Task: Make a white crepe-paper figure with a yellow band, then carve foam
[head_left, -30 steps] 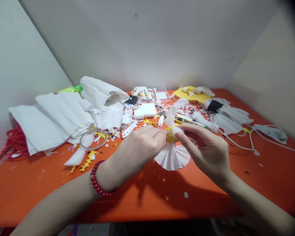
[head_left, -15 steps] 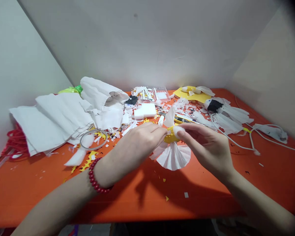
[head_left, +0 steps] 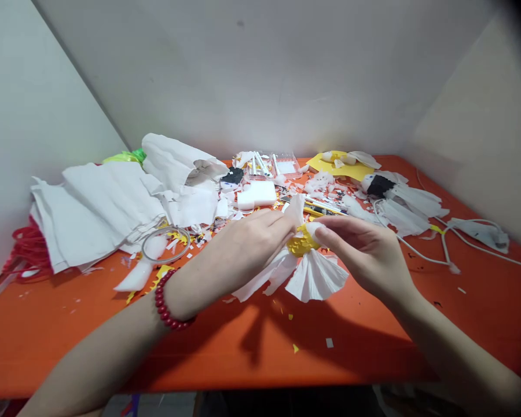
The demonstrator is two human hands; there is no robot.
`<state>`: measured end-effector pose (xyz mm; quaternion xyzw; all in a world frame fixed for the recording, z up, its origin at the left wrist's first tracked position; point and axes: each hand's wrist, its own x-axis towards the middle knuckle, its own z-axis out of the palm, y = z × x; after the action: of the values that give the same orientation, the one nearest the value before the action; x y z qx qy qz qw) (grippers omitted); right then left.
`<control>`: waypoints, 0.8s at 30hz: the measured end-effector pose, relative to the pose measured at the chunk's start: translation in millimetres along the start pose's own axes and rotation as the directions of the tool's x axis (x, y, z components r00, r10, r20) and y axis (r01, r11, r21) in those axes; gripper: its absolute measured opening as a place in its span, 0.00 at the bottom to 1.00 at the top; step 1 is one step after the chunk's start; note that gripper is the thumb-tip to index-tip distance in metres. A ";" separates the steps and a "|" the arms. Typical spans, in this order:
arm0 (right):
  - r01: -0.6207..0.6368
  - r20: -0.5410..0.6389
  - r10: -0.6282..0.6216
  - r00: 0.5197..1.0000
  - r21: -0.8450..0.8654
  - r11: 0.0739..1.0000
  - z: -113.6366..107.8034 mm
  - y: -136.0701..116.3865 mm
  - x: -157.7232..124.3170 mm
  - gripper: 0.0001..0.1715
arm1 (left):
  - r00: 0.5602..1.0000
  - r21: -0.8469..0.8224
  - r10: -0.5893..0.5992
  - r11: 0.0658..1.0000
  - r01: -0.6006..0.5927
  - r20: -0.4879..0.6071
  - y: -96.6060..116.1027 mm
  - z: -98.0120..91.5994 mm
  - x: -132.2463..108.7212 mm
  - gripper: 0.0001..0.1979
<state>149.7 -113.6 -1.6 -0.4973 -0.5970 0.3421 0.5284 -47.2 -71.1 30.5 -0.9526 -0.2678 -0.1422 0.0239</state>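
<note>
Between my hands, a little above the table, is a craft fish with a yellow, scale-covered body, a white foam end and pleated white paper fins. My left hand, a red bead bracelet at its wrist, closes on the fish's left side; its fingertips are partly hidden behind the hand. On the other side, my right hand pinches the white foam end between thumb and fingers. One fin stands up above the body and others spread below it.
White paper sheets lie at the left, near a roll of clear tape. White foam blocks, a marker case and scraps are behind my hands. Another craft fish, black and white, and a white cable lie at the right.
The fish has turned slightly in my hands. Its lower fins now spread wider to the left and right, and the upper fin leans further left. Both hands keep their hold.
</note>
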 end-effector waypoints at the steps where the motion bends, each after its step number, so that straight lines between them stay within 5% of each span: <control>1: -0.008 0.001 0.008 1.000 0.003 1.000 -0.1 -0.6 0.4 0.07 | 1.000 -0.010 -0.007 1.000 0.007 0.005 0.1 -0.2 0.4 0.08; 18: -0.124 0.044 0.119 0.992 0.141 0.982 -4.4 0.3 3.8 0.09 | 0.991 -0.223 -0.113 0.967 0.126 0.073 2.7 -13.2 6.3 0.12; 24: -0.025 0.002 0.025 1.000 0.093 0.995 -3.1 -0.4 0.7 0.07 | 0.996 -0.218 -0.059 0.975 0.044 -0.061 2.9 -13.2 5.1 0.09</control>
<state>152.7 -113.4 -0.4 -0.4794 -0.5743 0.3767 0.5463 -44.9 -72.6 44.7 -0.9370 -0.2742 -0.2030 -0.0745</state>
